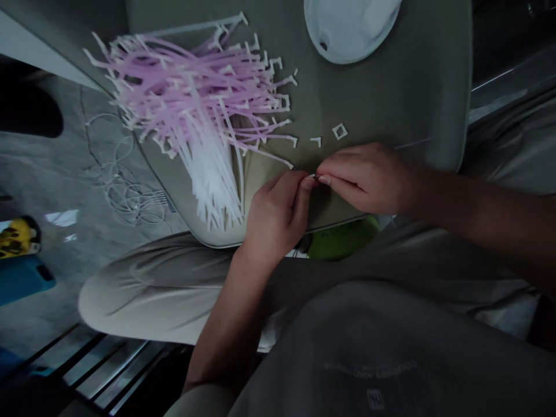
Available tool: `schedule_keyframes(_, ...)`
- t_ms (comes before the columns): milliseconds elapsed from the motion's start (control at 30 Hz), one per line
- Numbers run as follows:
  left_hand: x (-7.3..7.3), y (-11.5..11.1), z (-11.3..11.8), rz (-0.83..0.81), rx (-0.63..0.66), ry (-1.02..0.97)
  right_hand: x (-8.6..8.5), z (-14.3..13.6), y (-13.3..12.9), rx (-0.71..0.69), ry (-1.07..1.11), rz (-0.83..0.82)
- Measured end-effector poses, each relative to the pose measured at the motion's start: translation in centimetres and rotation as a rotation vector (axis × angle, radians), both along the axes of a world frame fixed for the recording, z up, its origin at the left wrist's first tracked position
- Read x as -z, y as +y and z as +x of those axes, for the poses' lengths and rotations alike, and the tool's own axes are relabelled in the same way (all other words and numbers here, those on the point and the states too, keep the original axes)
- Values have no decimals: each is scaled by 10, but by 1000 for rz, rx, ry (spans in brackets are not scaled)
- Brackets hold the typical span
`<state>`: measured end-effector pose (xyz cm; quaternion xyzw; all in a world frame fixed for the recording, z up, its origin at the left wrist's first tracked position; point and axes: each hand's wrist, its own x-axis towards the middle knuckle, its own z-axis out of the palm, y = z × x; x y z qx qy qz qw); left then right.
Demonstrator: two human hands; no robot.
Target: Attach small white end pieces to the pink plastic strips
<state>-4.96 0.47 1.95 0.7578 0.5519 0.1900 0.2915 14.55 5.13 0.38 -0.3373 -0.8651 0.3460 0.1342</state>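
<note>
My left hand (282,205) and my right hand (365,176) meet near the front edge of the grey table (369,98). Between their pinched fingertips is a small white piece (311,175), partly hidden by the fingers. Just beyond the hands lie a small white square frame (340,131) and a small white L-shaped piece (317,141). To the left is a large pile of pink strips (195,81) with white ends. A bundle of white strips (212,174) lies over its near side.
A white round dish (347,35) holding a white object stands at the table's far side. Below the near edge shows something green (343,238). Tangled cables (134,191) lie on the floor at the left, near a blue object (26,278).
</note>
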Motion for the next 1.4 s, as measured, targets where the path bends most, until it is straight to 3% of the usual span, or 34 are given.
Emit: schedule_keyframes(1400, 6, -5, 10, -36, -75, -53, 4, -1, -10, 36, 33, 89)
